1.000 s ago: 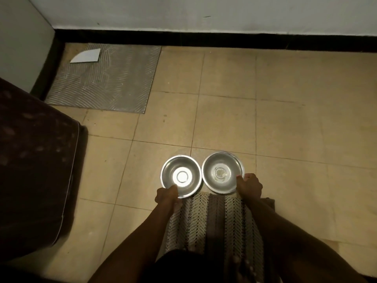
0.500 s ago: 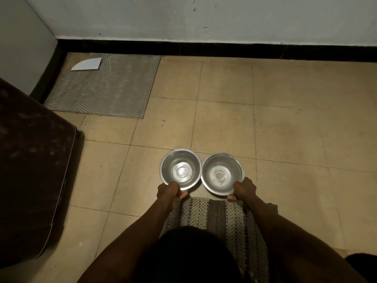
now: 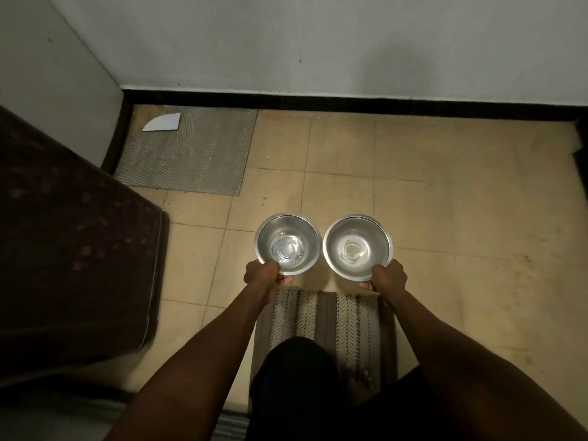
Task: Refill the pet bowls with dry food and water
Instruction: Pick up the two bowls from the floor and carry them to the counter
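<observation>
Gripping hands [image 3: 264, 275] on two steel bowls [image 3: 288, 245]

Dim, yellowish light, glare inside both bowls [image 3: 321, 246], wide-angle bending at edges.

view count: one only, head cam, so nothing shared w/ a second view.
position: sitting up at head height, looking out over both forearms.
facing: pointing fwd and steeply down at the tiled floor [image 3: 445, 192], w/ the wall [image 3: 318, 43] and black skirting [image 3: 350, 105] running across the top.
nearness: arms filling the bottom edge, closest to lens; left hand [image 3: 262, 275] and right hand [image 3: 389, 276] sitting mid-frame, each gripping a steel bowl: left bowl [image 3: 288, 245], right bowl [image 3: 358, 246].
lens: wide-angle, bending wall lines at the edges.
frame edges: dark fabric-covered furniture [image 3: 70, 249] taking the left side; grey mat [image 3: 191, 157] lying upper left; striped rug [image 3: 327, 316] lying under centre.
</observation>
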The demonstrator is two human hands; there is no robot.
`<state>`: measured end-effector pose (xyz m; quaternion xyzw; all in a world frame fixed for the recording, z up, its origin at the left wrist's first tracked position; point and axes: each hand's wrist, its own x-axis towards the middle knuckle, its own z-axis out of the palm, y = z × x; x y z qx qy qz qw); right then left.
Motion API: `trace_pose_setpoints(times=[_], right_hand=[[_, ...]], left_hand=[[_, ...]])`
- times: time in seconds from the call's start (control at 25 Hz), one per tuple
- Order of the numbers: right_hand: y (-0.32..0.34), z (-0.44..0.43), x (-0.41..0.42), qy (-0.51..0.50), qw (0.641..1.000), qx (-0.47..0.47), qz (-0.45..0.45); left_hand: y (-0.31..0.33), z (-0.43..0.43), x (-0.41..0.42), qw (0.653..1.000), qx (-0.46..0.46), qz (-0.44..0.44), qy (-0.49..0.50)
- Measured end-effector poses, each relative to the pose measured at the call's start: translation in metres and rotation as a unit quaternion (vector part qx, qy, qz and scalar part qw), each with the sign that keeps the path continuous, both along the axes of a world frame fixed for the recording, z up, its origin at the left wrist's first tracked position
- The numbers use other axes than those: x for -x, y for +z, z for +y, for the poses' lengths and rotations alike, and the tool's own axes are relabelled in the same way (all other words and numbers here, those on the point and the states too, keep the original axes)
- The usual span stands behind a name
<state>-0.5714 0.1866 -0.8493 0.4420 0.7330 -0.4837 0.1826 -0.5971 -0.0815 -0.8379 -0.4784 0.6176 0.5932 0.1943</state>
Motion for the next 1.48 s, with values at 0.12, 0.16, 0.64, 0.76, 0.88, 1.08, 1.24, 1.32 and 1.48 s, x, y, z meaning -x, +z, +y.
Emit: trace_pose_setpoints(times=[0.12, 0.16, 0.64, 0.76, 0.88, 1.08, 1.24, 1.32, 1.48], right_hand=[[0.100, 0.003, -0.013, -0.021, 1.000, 0.020, 0.012], [0.133, 0.004, -0.016, -0.023, 0.999, 0.025, 0.015], [0.422, 0.006, -0.076, -0.082, 0.992, 0.049, 0.084], [0.451, 0.005, -0.100, -0.116, 0.985, 0.069, 0.110], [0.469, 0.005, -0.131, -0.124, 0.982, 0.066, 0.122], [0.487, 0.015, -0.196, -0.129, 0.979, 0.072, 0.142], [0.495, 0.023, -0.264, -0.114, 0.979, 0.078, 0.148], [0.505, 0.025, -0.300, -0.103, 0.982, 0.061, 0.148], [0.508, 0.023, -0.368, -0.127, 0.979, 0.046, 0.152]], left_hand=[[0.094, 0.002, -0.018, 1.000, 0.001, -0.004, -0.013], [0.123, 0.003, -0.021, 1.000, -0.002, -0.005, -0.016], [0.407, 0.014, -0.062, 0.996, -0.001, 0.045, -0.073], [0.439, 0.014, -0.079, 0.994, -0.010, 0.060, -0.094], [0.455, 0.018, -0.102, 0.991, 0.007, 0.065, -0.118], [0.468, 0.029, -0.166, 0.989, 0.002, 0.076, -0.127], [0.476, 0.034, -0.235, 0.989, 0.011, 0.087, -0.122], [0.481, 0.038, -0.269, 0.988, 0.005, 0.087, -0.129], [0.487, 0.037, -0.325, 0.984, -0.010, 0.078, -0.160]])
